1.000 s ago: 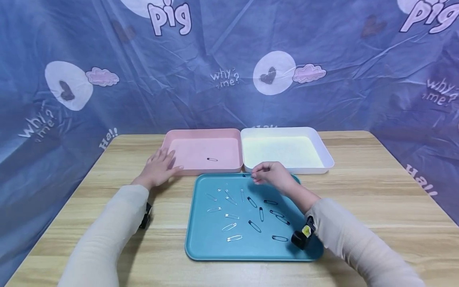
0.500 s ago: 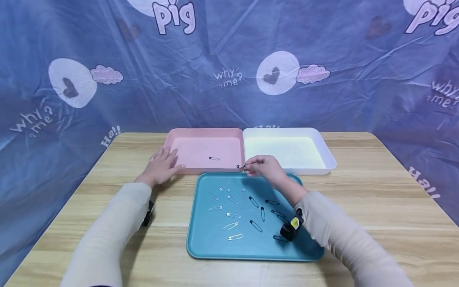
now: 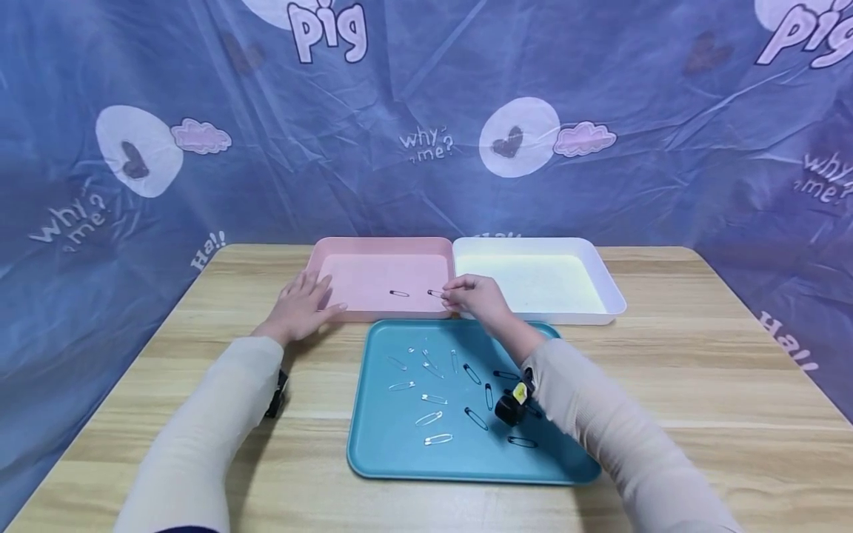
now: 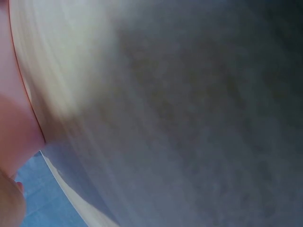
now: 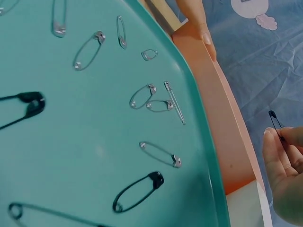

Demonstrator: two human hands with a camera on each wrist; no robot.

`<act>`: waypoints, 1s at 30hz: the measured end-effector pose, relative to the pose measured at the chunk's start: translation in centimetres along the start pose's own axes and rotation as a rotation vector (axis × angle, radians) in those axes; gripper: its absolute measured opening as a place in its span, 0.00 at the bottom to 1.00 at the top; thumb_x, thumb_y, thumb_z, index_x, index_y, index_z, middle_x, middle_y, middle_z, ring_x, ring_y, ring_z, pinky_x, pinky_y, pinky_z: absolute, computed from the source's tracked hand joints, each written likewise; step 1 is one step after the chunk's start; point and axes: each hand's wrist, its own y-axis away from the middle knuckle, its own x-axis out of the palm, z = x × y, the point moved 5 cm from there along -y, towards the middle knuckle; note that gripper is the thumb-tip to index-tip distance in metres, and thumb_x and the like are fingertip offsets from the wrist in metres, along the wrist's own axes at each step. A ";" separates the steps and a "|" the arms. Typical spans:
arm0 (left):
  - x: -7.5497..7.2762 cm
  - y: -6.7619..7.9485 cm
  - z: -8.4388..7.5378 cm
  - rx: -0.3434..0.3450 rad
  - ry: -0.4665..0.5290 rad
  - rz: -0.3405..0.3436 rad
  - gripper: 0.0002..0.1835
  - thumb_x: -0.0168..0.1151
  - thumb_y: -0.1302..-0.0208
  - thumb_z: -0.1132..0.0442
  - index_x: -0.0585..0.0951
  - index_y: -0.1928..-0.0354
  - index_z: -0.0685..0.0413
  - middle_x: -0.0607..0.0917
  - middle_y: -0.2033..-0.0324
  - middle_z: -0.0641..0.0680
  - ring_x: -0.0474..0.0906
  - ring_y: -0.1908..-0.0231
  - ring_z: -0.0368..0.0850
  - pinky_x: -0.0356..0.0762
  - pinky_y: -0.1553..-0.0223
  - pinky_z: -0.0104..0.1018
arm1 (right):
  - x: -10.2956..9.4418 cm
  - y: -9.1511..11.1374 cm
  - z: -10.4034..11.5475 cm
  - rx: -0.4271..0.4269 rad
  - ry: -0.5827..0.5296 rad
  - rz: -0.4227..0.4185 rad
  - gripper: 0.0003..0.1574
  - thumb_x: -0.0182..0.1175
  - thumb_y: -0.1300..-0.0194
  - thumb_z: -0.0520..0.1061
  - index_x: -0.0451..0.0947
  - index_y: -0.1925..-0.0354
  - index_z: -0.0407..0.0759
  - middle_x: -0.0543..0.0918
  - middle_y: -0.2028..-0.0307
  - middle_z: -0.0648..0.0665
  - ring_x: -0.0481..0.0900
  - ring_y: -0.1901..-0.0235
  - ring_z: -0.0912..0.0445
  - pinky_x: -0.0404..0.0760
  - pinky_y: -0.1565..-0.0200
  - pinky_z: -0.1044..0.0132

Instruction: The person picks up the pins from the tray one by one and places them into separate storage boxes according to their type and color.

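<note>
My right hand [image 3: 478, 297] pinches a black safety pin [image 3: 435, 294] between thumb and fingertips, over the right end of the pink tray [image 3: 383, 316]. In the right wrist view the same black safety pin [image 5: 273, 118] sticks out from the fingertips. Another black safety pin [image 3: 399, 294] lies on the pink tray's floor. At that tray's left wall, my left hand [image 3: 298, 307] rests with fingers spread and thumb along the front edge. Several black safety pins [image 3: 476, 418] and several silver ones lie loose on the teal tray [image 3: 393, 468] below.
A white tray [image 3: 611, 303] stands against the pink tray's right side. The wooden table [image 3: 680, 333] extends around all three trays. Behind it hangs a blue printed cloth [image 3: 346, 178]. The right forearm crosses above the teal tray's right side.
My right hand has moved left and away from me, carrying the black safety pin from the teal tray's far edge to over the pink tray. The left hand keeps its place.
</note>
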 end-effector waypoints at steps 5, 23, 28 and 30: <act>0.0 0.0 0.1 -0.001 -0.003 0.000 0.45 0.31 0.44 0.31 0.48 0.35 0.58 0.43 0.36 0.65 0.33 0.38 0.62 0.33 0.42 0.55 | 0.6 -0.8 0.2 -0.013 -0.023 -0.013 0.10 0.53 0.43 0.32 0.73 0.62 0.25 0.78 0.66 0.33 0.78 0.74 0.57 0.77 0.63 0.63; 0.0 0.3 0.2 0.012 -0.006 -0.004 0.43 0.34 0.43 0.33 0.48 0.35 0.57 0.44 0.37 0.65 0.34 0.38 0.62 0.35 0.42 0.56 | 2.8 -3.3 -0.3 0.087 0.045 -0.058 0.11 0.54 0.45 0.32 0.74 0.61 0.28 0.79 0.71 0.40 0.77 0.78 0.60 0.78 0.69 0.67; 0.0 0.5 0.3 0.015 -0.009 0.006 0.44 0.32 0.44 0.32 0.48 0.35 0.57 0.44 0.36 0.65 0.33 0.38 0.62 0.34 0.42 0.56 | 3.5 -3.4 -0.3 0.064 0.102 -0.078 0.10 0.55 0.45 0.33 0.75 0.62 0.28 0.79 0.73 0.42 0.77 0.78 0.61 0.77 0.68 0.68; -0.1 0.6 0.4 0.018 -0.010 0.011 0.44 0.32 0.44 0.32 0.47 0.34 0.57 0.43 0.36 0.65 0.33 0.38 0.62 0.34 0.42 0.56 | 3.6 -3.5 -0.2 0.051 0.132 -0.093 0.09 0.56 0.46 0.34 0.76 0.64 0.30 0.79 0.74 0.42 0.77 0.77 0.61 0.76 0.69 0.69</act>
